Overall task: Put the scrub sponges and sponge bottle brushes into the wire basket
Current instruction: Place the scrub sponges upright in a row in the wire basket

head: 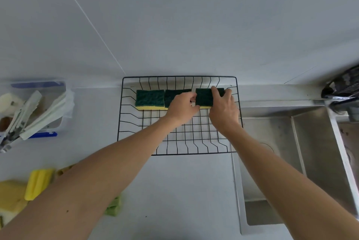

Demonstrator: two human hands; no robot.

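At the far left, a clear plastic container [58,119] with blue clips stands on the pale countertop [174,191]. It holds white-handled brushes [29,115] leaning outward, with pale sponge heads at the container's left side. Whether these are the bottle brushes cannot be confirmed.

At the lower left, yellow sponges [38,183] lie on the countertop, partly hidden by the left forearm. A green sponge [113,206] shows just beyond that forearm.

At centre, the black wire basket [124,123] sits on the countertop against the wall, its right edge close beside the sink. Three scrub sponges lie in a row along the basket's back edge, green scouring side up, yellow foam showing at the near edge. The left scrub sponge [150,97] lies free and untouched. The middle scrub sponge [174,95] touches it; its right part is covered by the left hand [181,108]. The left hand's fingers are curled, tips at the gap between the middle and right sponges; whether it grips either sponge cannot be told.

The right hand [223,110] closes over the right scrub sponge [204,97], fingers across its top and far edge, holding it inside the basket.

At the right is a stainless steel sink [310,152], with a dark blurred object [343,86] above its far corner.
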